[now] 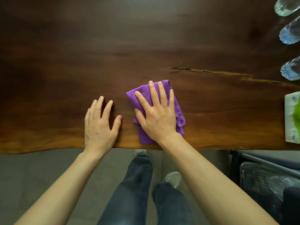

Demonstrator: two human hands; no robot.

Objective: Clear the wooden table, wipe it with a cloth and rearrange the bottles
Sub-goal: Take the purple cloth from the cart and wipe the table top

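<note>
L hand (100, 125) flat, palm down, fingers spread; R hand (156, 114) flat, fingers splayed, pressing down; both forearms bare, extended fwd.

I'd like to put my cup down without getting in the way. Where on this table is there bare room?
All the table left of and beyond the hands is bare. The near middle is taken by the left hand and the right hand flat on the cloth. The right edge is crowded: three bottles and a white pack.
</note>
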